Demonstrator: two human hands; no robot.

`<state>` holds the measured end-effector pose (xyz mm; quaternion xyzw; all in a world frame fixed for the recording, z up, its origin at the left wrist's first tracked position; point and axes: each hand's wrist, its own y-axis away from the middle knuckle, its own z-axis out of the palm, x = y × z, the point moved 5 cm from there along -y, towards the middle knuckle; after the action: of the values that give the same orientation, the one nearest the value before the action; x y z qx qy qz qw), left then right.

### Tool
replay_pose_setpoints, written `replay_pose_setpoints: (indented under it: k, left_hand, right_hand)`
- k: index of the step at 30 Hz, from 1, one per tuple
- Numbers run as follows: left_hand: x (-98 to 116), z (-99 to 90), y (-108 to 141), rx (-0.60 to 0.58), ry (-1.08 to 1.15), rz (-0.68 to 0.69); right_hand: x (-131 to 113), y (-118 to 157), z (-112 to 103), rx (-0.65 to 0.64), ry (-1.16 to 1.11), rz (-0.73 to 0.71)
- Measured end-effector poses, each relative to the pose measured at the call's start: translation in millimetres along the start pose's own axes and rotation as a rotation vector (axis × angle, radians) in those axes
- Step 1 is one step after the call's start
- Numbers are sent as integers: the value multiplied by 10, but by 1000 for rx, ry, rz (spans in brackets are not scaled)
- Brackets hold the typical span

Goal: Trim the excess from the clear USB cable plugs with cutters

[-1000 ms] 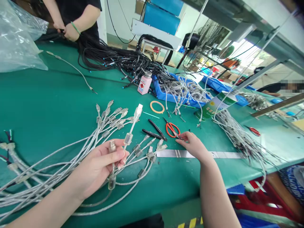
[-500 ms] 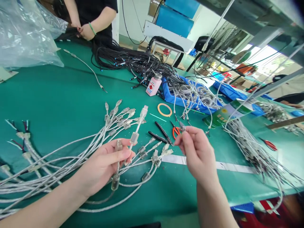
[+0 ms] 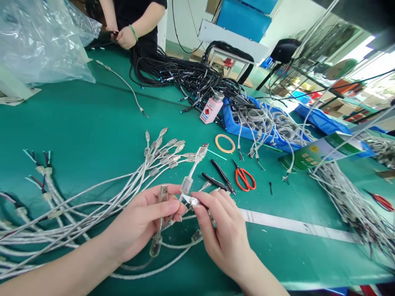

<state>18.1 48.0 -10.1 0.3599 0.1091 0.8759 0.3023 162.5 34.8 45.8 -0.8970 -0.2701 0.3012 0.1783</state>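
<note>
My left hand (image 3: 154, 220) is closed on two USB cables. The plug of one cable (image 3: 202, 152) points up and right, with a clear-cased bead (image 3: 187, 185) below it. Under my thumb lies the second cable's plug (image 3: 163, 193), its own bead (image 3: 156, 245) hanging below the fingers. My right hand (image 3: 224, 230) pinches a small silver blade (image 3: 186, 198). Its pointed tip meets the first cable just under the bead, close to my left fingertips. The rest of the blade is hidden in my right fingers. Behind and beneath my hands, many similar USB cables (image 3: 132, 176) lie bunched.
Black-handled pliers (image 3: 219, 176), orange-handled scissors (image 3: 245, 179), a tape ring (image 3: 225, 144) and a pink bottle (image 3: 212, 107) lie beyond my hands. A blue tray (image 3: 230, 123) holds coiled cables. A green can (image 3: 304, 158) stands at right. Across the table, a person's hands (image 3: 126, 38) handle black cables.
My right hand has moved left with the blade, from apart to against the cable in my left hand. The whole view has shifted slightly, baring the scissors.
</note>
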Motion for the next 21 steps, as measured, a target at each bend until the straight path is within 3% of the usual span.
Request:
replay_pose_setpoints:
  k: [8,21]
  left_hand:
    - [27,10,2,32,6,20]
    - [43,-19,13,105,-50,37]
  right_hand:
    - [37,12,73,-42,46,-5]
    - [42,7,46,9,147,-37]
